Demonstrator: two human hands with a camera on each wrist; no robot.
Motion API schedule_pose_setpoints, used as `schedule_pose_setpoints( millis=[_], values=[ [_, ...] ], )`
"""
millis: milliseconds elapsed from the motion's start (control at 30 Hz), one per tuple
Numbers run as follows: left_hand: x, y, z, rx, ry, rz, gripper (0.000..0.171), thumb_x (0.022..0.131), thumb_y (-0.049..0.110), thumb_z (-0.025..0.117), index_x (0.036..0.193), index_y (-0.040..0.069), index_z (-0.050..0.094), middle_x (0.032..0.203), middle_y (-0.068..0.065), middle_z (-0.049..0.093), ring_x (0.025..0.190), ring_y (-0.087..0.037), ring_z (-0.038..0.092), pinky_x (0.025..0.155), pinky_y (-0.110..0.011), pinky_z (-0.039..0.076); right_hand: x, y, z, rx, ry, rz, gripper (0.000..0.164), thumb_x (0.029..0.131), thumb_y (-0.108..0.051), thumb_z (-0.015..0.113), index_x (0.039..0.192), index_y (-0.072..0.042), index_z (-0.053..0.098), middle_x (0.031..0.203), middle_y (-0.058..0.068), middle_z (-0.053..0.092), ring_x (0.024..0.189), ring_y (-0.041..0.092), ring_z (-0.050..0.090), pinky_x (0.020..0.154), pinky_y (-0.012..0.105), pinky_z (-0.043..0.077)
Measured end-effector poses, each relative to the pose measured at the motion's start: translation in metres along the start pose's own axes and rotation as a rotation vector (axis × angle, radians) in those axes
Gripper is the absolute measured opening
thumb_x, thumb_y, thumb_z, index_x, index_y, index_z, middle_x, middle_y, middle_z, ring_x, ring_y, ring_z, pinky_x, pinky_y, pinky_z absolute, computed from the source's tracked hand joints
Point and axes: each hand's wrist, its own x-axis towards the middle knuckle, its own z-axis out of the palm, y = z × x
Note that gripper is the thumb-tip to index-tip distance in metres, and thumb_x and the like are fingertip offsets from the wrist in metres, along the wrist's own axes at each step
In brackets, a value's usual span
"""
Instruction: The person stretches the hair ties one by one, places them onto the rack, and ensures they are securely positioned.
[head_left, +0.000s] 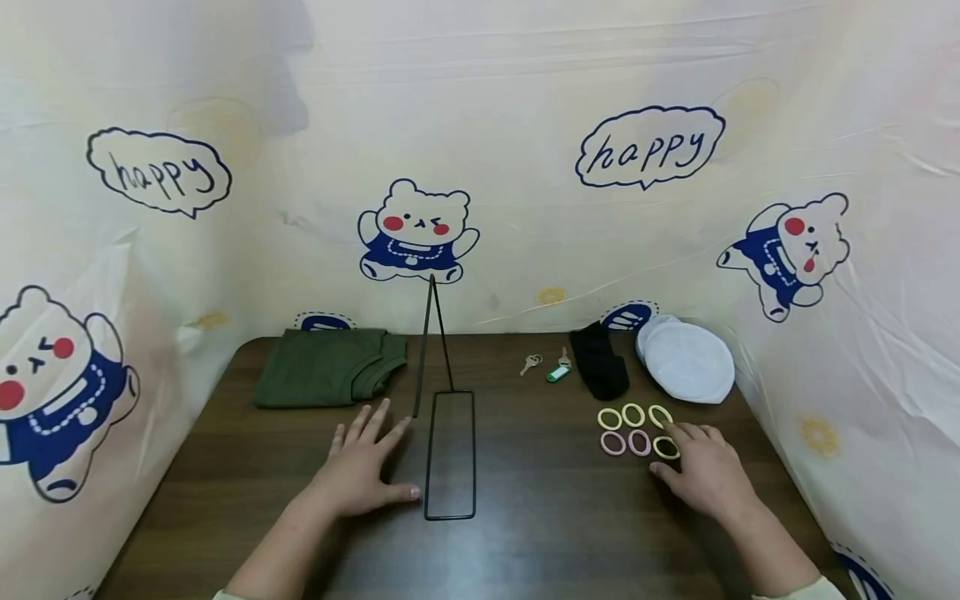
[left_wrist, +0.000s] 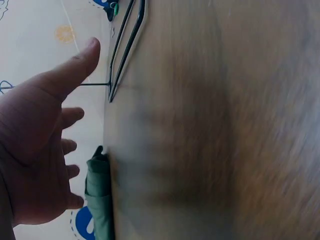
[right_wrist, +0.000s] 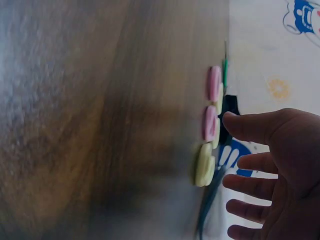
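Observation:
My left hand is open with its fingers spread, low over the brown table. Its thumb points at a black wire stand, which has a rectangular base and thin upright legs. Past the fingertips lies a folded dark green cloth. On the other side, my right hand has its fingers extended beside several small rings, and in the head view its index fingertip overlaps a yellow one. Both pink rings and the yellow rings stand out in the right wrist view. Neither hand holds anything.
A bare key and a green-tagged key lie toward the back. To their right are a folded black cloth item, like a sock, and a white cap. A printed white sheet hangs around the table.

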Motion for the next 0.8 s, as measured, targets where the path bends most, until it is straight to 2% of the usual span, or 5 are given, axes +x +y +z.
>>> schedule_pose_setpoints(
  millis=[167, 433, 600, 800],
  values=[
    [0.002, 0.009, 0.007, -0.094, -0.050, 0.027, 0.115, 0.071, 0.074, 0.081, 0.164, 0.025, 0.035, 0.173, -0.016, 0.011, 0.156, -0.048, 0.007, 0.114, -0.079, 0.010, 0.004, 0.008, 0.006, 0.023, -0.016, 0.035, 0.064, 0.084, -0.033, 0.085, 0.131, 0.006, 0.065, 0.131, 0.031, 0.061, 0.120, 0.054, 0.052, 0.091, 0.070, 0.044],
    [-0.001, 0.017, 0.012, -0.147, -0.123, 0.022, 0.123, 0.062, 0.077, 0.085, 0.163, 0.027, 0.036, 0.174, -0.012, 0.008, 0.157, -0.047, 0.005, 0.115, -0.078, 0.005, 0.009, 0.013, 0.010, 0.060, -0.061, 0.053, 0.056, 0.084, -0.025, 0.085, 0.127, 0.005, 0.068, 0.124, 0.030, 0.065, 0.115, 0.053, 0.057, 0.093, 0.066, 0.047],
    [0.001, 0.020, 0.016, -0.143, -0.143, 0.021, 0.118, 0.065, 0.075, 0.085, 0.163, 0.027, 0.038, 0.174, -0.011, 0.011, 0.157, -0.046, 0.007, 0.116, -0.077, 0.006, 0.012, 0.017, 0.010, 0.067, -0.101, 0.070, 0.053, 0.085, -0.023, 0.083, 0.125, 0.007, 0.068, 0.121, 0.029, 0.065, 0.112, 0.052, 0.059, 0.092, 0.065, 0.047],
    [0.001, 0.021, 0.023, -0.130, -0.141, 0.010, 0.109, 0.072, 0.070, 0.084, 0.162, 0.026, 0.040, 0.172, -0.011, 0.018, 0.157, -0.044, 0.010, 0.116, -0.076, 0.010, 0.014, 0.020, 0.011, 0.086, -0.129, 0.063, 0.045, 0.089, -0.024, 0.080, 0.123, 0.005, 0.070, 0.119, 0.028, 0.067, 0.112, 0.052, 0.061, 0.094, 0.065, 0.048]
  ],
)
